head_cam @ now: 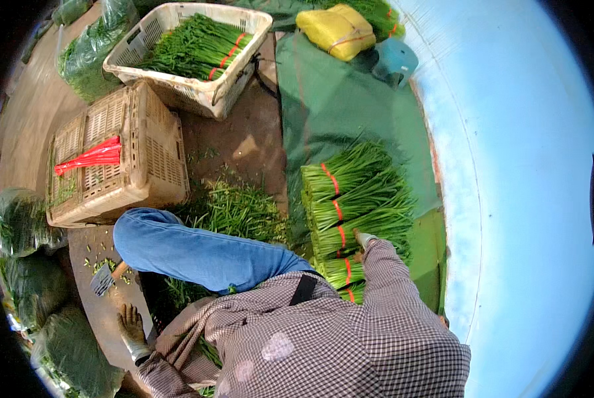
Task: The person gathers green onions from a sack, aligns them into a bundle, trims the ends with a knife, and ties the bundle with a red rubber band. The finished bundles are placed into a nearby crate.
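Note:
My left hand (133,326), in a dirty work glove, is spread over a flat board (90,308) at the lower left, holding nothing. Just above it lies a broad metal blade (102,280) with a wooden handle. My right hand (364,240), also gloved, reaches onto a row of long green leafy vegetable bundles (371,184) bound with red bands. Its fingers touch the stalks near the middle of the row; the sleeve hides part of them, so the grip is unclear. Loose cut greens (242,211) lie left of the row, beyond my jeans-clad leg.
An upturned plastic crate (162,164) carries red strips (95,156). Behind it, a white crate (177,92) holds banded bundles. Filled plastic bags (73,348) line the left. A yellow package (337,30) and blue object (395,59) lie on green sheeting (347,104), beside a pale blue wall (531,174).

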Demonstrator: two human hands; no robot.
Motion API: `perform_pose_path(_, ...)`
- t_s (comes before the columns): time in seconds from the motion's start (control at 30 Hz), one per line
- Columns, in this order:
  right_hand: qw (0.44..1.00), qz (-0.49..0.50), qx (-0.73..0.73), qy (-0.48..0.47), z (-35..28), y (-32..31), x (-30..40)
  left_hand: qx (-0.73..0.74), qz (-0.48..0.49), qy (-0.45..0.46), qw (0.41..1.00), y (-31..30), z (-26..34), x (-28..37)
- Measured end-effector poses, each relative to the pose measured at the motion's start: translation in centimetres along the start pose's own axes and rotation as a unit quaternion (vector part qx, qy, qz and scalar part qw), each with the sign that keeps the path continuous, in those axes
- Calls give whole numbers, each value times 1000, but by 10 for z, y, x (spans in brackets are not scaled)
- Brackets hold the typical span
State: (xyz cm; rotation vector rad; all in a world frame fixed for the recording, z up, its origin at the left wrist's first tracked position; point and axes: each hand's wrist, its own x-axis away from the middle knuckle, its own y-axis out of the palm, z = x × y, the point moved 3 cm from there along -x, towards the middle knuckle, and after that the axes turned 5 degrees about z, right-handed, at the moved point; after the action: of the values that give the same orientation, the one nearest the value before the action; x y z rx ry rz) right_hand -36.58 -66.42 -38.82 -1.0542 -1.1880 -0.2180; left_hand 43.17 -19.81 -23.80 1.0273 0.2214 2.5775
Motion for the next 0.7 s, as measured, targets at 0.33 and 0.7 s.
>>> perform_pose_path(0.33, 592, 57, -56, -802, -330, 105, 492, 60, 43, 215, 974, 43, 11, 26)
perform_pose_path(0.7, 239, 103, 456, -851, -384, 567, 540, -103, 554, 319, 762, -82, 43, 16)
